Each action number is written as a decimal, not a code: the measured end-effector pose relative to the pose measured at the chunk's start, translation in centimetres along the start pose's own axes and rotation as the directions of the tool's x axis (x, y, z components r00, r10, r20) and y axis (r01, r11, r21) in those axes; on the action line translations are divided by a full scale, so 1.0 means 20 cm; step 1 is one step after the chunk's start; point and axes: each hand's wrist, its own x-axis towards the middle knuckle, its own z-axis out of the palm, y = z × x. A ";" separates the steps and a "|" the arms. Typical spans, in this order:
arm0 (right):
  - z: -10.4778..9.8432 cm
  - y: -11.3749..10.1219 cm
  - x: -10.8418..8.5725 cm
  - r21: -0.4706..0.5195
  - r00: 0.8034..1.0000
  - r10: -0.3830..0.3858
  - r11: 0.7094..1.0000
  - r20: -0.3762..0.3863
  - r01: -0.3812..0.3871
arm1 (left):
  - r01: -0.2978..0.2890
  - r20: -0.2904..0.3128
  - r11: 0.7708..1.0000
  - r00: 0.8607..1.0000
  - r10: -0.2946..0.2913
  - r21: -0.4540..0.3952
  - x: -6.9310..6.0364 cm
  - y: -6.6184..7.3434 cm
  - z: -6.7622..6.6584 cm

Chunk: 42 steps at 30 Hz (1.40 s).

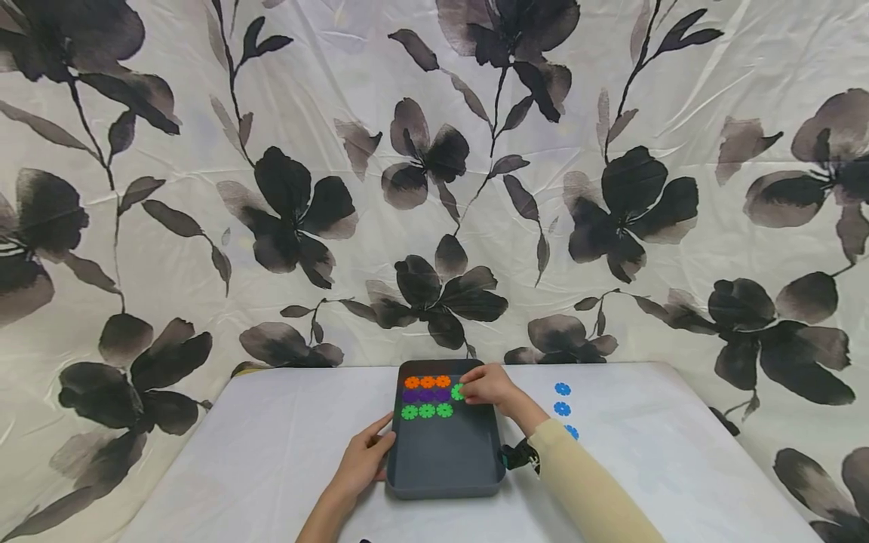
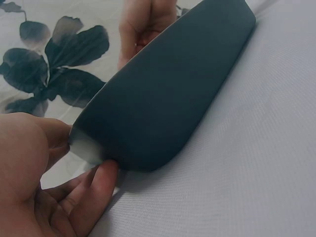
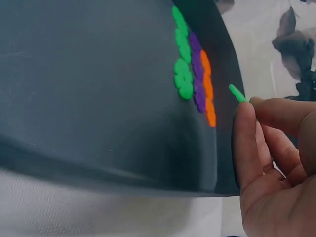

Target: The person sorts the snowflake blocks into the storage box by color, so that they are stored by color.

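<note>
A dark grey tray (image 1: 444, 460) holds short rows of flower-shaped plastic discs: orange discs (image 1: 428, 382) at the back, purple discs (image 1: 426, 396) in the middle, and green discs (image 1: 426, 411) nearest me. Between thumb and fingertips, my right hand (image 1: 490, 386) pinches another green disc (image 3: 237, 93), held edge-on above the tray's far right part. My left hand (image 1: 363, 458) grips the tray's left side; in the left wrist view its thumb and fingers are at the tray's wall (image 2: 148, 94).
To the right of the tray, blue discs (image 1: 562, 409) lie in a column on the white tabletop (image 1: 271, 445), the nearest partly hidden by my right sleeve (image 1: 577, 475). Behind the table hangs a floral cloth (image 1: 434, 188).
</note>
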 end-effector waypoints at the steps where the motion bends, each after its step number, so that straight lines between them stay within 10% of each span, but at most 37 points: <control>1: 0.00 0.00 0.00 -0.008 1.000 0.002 1.000 -0.003 -0.002 | 0.001 0.000 1.000 1.000 -0.001 0.000 0.00 0.00 0.00; 25: 0.05 -0.04 0.01 -0.326 0.992 -0.033 0.943 0.124 0.072 | -0.006 0.007 1.000 1.000 0.006 -0.006 -0.01 0.00 0.00; 42: 0.00 -0.09 0.10 -0.424 0.944 0.046 0.900 0.327 0.103 | -0.001 0.010 1.000 1.000 0.001 -0.019 -0.01 -0.01 0.00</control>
